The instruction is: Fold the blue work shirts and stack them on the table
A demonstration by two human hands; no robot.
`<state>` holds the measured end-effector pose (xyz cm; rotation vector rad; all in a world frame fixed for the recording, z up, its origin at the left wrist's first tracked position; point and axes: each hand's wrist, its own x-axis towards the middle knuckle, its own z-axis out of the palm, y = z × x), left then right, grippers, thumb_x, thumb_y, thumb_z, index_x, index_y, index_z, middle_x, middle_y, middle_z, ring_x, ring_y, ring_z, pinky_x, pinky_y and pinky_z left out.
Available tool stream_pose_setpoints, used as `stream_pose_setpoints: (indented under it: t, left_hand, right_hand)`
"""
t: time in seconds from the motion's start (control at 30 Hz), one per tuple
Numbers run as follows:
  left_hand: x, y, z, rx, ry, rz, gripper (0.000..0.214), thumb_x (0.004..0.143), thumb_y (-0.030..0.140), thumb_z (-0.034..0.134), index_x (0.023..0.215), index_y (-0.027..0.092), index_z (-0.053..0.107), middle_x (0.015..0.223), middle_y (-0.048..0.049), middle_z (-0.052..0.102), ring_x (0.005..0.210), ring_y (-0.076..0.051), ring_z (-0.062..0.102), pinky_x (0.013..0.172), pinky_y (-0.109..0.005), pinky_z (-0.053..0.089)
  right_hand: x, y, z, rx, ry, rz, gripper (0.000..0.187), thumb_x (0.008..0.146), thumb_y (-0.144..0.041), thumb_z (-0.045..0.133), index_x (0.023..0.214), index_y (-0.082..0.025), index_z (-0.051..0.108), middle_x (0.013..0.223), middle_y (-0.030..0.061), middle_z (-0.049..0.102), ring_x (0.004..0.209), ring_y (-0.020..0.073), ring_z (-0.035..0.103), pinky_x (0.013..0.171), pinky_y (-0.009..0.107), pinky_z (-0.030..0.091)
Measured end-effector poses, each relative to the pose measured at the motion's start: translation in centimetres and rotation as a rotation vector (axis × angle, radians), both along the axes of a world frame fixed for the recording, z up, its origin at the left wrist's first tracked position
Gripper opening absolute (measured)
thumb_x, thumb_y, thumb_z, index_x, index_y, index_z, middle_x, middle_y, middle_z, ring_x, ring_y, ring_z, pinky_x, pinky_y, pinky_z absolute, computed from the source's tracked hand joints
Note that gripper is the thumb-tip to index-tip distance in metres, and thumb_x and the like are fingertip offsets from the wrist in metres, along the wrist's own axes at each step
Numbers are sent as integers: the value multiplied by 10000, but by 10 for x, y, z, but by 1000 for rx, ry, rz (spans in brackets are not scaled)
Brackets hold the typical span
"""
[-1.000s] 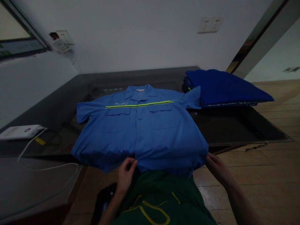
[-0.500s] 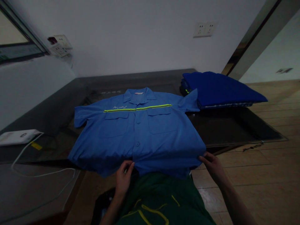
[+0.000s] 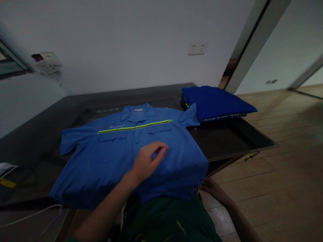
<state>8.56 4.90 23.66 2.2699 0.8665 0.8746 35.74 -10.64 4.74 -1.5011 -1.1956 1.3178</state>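
Observation:
A blue short-sleeved work shirt [image 3: 113, 154] lies face up, buttoned, with a yellow-green stripe across its chest and its collar toward the wall. Its lower hem hangs over the table's near edge. Above the front, right of the button line, is my left hand [image 3: 148, 160], its fingers curled and thumb and forefinger tips close together, with no cloth visible in them. My right hand [image 3: 210, 188] is low at the shirt's right hem corner, fingers closed at the cloth edge. Its fingertips are partly hidden in shadow.
A stack of folded dark-blue garments [image 3: 217, 102] sits at the right on the dark table [image 3: 219, 143], against the shirt's right sleeve. A white cable [image 3: 32, 216] hangs at the left edge. Wall sockets [image 3: 196, 49] are behind the table; wooden floor lies to the right.
My left hand has left the middle of the hem and moved up and right over the shirt front. My right hand is lower along the hem. The view has turned right.

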Motion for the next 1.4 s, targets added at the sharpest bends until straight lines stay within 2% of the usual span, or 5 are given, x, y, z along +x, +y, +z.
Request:
stream_pose_setpoints:
  t: [0.1,0.27,0.93,1.13,1.4]
  left_hand:
    - [80,68,4,166,118,-139,302,932,263,402,1041,161,664,1061,-84,691,1037,-202,615,970,-323,441]
    - [158,142,-47,203,516,-17,408,960,265,376,1321,165,538,1423,-109,492,1334,-265,407,1116,-450,289]
    - [171,183,-69,151,544,101,561,964,528,271,1472,297,332,1550,-74,301,1425,-313,238,1125,-584,153]
    - [126,154,-28,351,240,74,420,965,251,338,1370,224,444,1407,-55,502,1327,-165,401,1184,-443,89]
    - [-59,154,-6,380,359,346,303,878,202,459,1129,249,621,1203,-35,633,1186,-213,531,1132,-462,248]
  right_hand:
    - [-3,-1,-5,13,37,0,372,697,-477,740,944,-199,732,1016,74,724,1007,299,642,935,459,478]
    - [-18,2,-23,65,93,-62,393,717,-533,703,961,-226,724,978,65,725,980,304,645,932,484,479]
    - [3,-58,-15,0,55,-295,390,706,-560,700,829,-200,618,771,38,645,747,213,619,668,326,529]
    - [21,-41,17,3,-302,-407,492,688,-649,633,929,-225,698,1020,102,718,897,278,680,721,350,568]
    - [4,65,166,464,-782,-268,373,845,-534,482,696,-239,654,680,27,679,626,193,639,628,293,504]
